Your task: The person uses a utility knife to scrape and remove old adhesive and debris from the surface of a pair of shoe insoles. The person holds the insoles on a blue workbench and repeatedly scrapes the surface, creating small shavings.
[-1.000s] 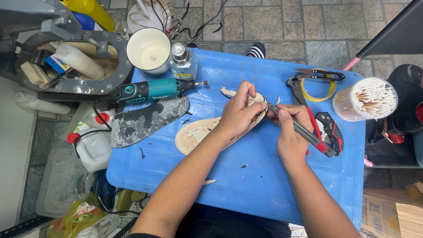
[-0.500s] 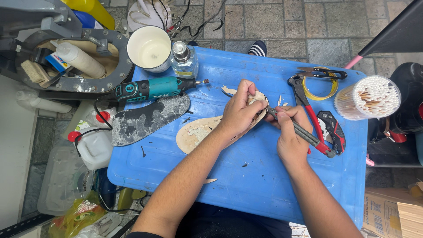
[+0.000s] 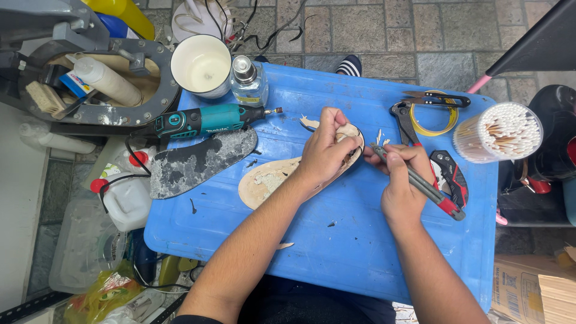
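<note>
- Head view, frame centre: left hand (image 3: 324, 153) clamps tan shoe insole (image 3: 267, 180) on blue table (image 3: 360, 252).
- Right hand (image 3: 401, 180) closed round red-tipped knife (image 3: 420, 186), tip at insole heel.
- Teal rotary tool (image 3: 204, 120) upper left w/ grey sole (image 3: 198, 162) below.

Both bare forearms are extended up from the bottom of the frame and converge at its centre. The left hand (image 3: 324, 153) is arched palm-down, fingers curled in a closed grip. The right hand (image 3: 401, 180) is set just beside it, fingers wrapped in a tight grip, thumb pressed forward.
</note>
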